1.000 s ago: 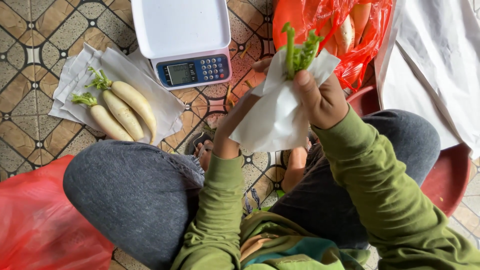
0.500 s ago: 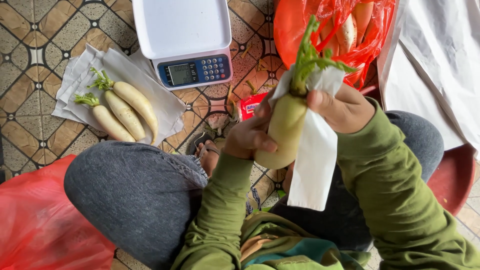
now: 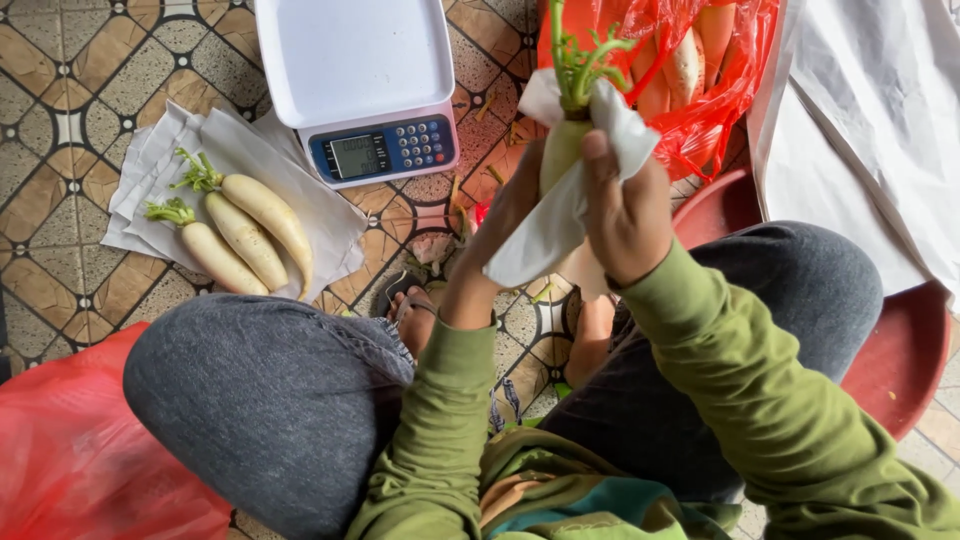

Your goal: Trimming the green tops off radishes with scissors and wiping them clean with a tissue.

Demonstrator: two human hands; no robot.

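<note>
We sit over a tiled floor (image 3: 60, 90), with a red bag (image 3: 70, 460) at our left knee and another red bag of radishes (image 3: 720, 90) ahead on the right. A white scale (image 3: 360, 80) stands in front. Beside it three radishes (image 3: 245, 225) lie on paper sheets (image 3: 150, 170). Our right hand (image 3: 625, 215) and left hand (image 3: 505, 215) close their fingers around one radish (image 3: 562, 150), half wrapped in white paper (image 3: 545, 225), held upright above our feet.
</note>
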